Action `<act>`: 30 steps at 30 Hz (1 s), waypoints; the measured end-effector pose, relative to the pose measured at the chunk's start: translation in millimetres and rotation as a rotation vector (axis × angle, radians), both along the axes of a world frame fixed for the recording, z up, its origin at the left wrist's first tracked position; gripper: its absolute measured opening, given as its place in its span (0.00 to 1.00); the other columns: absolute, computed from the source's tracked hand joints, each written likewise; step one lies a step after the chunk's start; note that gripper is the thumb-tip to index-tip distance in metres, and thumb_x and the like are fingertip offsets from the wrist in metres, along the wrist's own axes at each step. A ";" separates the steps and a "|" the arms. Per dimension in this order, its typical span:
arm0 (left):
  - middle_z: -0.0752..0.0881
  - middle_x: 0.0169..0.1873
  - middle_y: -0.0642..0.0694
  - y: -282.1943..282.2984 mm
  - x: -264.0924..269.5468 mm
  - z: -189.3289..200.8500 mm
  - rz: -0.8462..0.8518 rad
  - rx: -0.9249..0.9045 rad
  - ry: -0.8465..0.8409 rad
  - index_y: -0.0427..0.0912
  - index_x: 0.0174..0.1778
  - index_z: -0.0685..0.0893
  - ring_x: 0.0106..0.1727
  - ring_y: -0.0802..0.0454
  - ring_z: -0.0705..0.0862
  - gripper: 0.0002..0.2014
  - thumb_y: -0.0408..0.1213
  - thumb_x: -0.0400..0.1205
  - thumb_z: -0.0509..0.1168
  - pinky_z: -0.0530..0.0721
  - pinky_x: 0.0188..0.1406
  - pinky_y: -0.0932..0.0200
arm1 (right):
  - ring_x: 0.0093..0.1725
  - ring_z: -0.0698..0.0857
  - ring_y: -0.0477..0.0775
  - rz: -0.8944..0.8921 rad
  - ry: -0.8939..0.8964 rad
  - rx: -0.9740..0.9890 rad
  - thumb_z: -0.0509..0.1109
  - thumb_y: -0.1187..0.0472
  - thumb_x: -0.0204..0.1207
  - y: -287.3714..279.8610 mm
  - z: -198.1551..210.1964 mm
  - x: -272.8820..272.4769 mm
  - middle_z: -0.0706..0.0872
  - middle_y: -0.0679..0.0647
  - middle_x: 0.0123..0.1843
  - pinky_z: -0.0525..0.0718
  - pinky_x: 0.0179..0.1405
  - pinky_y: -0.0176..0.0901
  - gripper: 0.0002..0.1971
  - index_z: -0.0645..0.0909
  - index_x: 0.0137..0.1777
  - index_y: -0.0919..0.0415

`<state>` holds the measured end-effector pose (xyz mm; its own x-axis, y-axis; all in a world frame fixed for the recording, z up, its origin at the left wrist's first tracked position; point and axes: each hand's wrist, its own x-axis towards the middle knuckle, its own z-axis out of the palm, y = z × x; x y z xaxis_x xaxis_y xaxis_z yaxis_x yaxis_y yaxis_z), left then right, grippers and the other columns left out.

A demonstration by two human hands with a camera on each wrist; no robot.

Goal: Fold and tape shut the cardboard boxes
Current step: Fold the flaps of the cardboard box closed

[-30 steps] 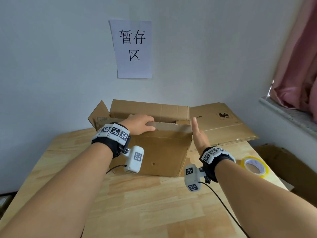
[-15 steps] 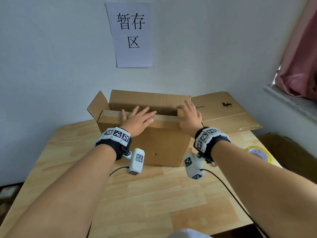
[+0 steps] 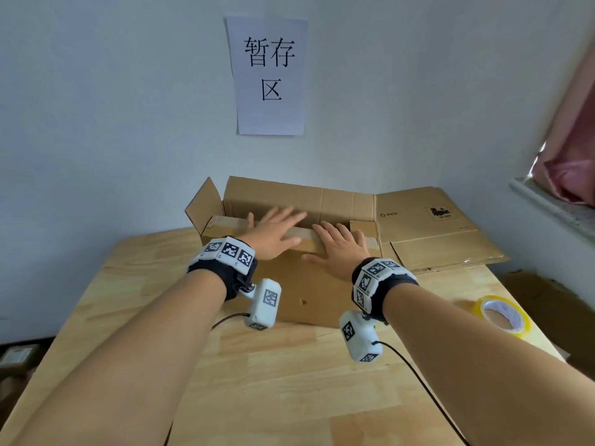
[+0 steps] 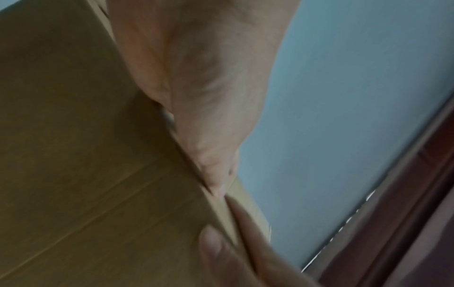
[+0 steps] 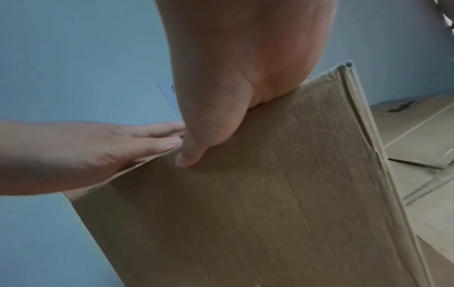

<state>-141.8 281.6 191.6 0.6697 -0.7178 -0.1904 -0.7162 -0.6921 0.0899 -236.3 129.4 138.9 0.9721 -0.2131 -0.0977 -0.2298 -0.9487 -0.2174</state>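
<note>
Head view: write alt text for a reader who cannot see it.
Both hands, left hand and right hand, press flat on the near flap of an open cardboard box on a wooden table. A tape roll lies at right.

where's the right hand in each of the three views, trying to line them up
Head: right hand right of centre, fingers flat on the box's near flap.
Left wrist: only its fingertips show, bottom centre, at the box edge.
Right wrist: its palm and thumb fill the top centre, pressing the box front.
Shared landmark: the cardboard box, brown in all three.
</note>
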 end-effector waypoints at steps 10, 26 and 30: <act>0.78 0.68 0.32 61.1 35.6 26.4 0.704 -0.697 -0.165 0.40 0.79 0.65 0.67 0.31 0.77 0.23 0.33 0.86 0.52 0.75 0.65 0.40 | 0.83 0.49 0.52 -0.015 -0.023 -0.012 0.49 0.29 0.77 1.4 -0.7 1.2 0.50 0.44 0.84 0.44 0.79 0.60 0.39 0.45 0.84 0.45; 0.66 0.80 0.53 52.9 39.9 -30.4 0.358 -0.276 -0.316 0.51 0.78 0.69 0.80 0.54 0.64 0.22 0.40 0.89 0.46 0.43 0.78 0.30 | 0.83 0.51 0.52 -0.026 -0.014 -0.017 0.48 0.29 0.77 2.5 4.3 6.2 0.52 0.45 0.84 0.46 0.79 0.57 0.39 0.48 0.83 0.46; 0.62 0.81 0.55 67.7 45.8 -45.0 0.466 -0.199 -0.137 0.55 0.80 0.66 0.80 0.49 0.65 0.22 0.42 0.88 0.45 0.56 0.74 0.24 | 0.84 0.41 0.58 0.000 0.040 0.148 0.52 0.30 0.76 6.8 18.8 20.1 0.43 0.46 0.85 0.44 0.79 0.64 0.38 0.49 0.83 0.44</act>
